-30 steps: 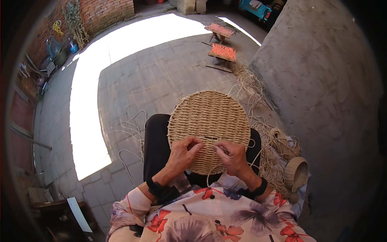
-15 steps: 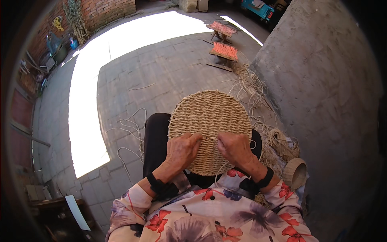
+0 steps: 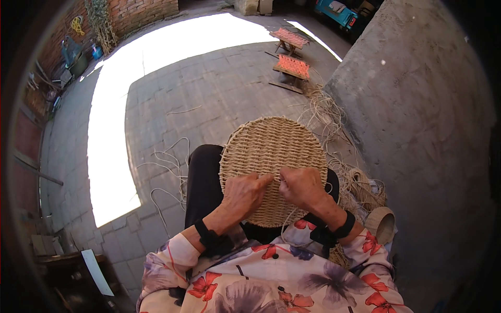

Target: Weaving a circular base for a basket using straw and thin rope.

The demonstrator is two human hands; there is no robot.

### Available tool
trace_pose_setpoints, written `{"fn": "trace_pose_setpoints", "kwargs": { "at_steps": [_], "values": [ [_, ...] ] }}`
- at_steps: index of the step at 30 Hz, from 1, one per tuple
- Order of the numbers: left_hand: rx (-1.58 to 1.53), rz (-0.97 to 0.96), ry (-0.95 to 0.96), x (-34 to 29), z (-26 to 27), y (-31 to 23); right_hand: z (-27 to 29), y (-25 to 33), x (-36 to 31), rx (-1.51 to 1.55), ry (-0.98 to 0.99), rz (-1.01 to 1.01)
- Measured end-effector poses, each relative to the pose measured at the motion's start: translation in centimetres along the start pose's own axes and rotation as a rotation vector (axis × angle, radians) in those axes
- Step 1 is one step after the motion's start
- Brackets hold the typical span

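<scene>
A round panel of woven straw-coloured cord (image 3: 271, 143) lies across my lap, over dark trousers (image 3: 202, 167). My left hand (image 3: 245, 190) is closed in a pinch over the middle of the weave, thumb and forefinger pointing right. Just beside it, my right hand (image 3: 301, 185) is curled shut with its fingertips down at the weave. What either set of fingers pinches is too small or hidden to make out. A loose cord (image 3: 284, 229) hangs at the panel's near edge, and a small loop of it shows past my right hand.
Coils of cord (image 3: 362, 188) and a small woven basket (image 3: 381, 224) lie to my right, by a grey wall (image 3: 417, 120). Loose strands (image 3: 175, 167) are on the paving at left. Two low stools with orange woven seats (image 3: 292, 65) stand ahead.
My left hand has moved a little right, closer to the right hand. My right hand has risen slightly on the panel. The panel stays on my lap.
</scene>
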State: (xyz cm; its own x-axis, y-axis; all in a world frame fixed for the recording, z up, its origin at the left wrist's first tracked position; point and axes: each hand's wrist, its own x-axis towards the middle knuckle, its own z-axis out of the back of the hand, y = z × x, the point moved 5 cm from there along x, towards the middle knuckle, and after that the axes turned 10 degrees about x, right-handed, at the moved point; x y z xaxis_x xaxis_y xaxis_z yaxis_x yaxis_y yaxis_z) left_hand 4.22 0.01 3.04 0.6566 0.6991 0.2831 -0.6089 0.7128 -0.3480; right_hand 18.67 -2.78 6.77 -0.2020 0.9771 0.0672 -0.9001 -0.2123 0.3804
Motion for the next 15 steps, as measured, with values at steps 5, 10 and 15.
{"fn": "trace_pose_setpoints", "kwargs": {
  "at_steps": [5,10,15],
  "values": [
    [0.023,-0.032,0.015,0.4,-0.5,-0.1,-0.1,-0.4,0.0,0.061,-0.026,-0.002],
    [-0.009,-0.036,0.025,0.7,-0.4,-0.5,-1.5,-1.0,-0.2,0.109,-0.105,0.035],
    [-0.129,0.128,-0.118,0.4,1.9,1.8,-3.0,-0.5,-0.8,0.260,-0.236,0.056]
  ]
}}
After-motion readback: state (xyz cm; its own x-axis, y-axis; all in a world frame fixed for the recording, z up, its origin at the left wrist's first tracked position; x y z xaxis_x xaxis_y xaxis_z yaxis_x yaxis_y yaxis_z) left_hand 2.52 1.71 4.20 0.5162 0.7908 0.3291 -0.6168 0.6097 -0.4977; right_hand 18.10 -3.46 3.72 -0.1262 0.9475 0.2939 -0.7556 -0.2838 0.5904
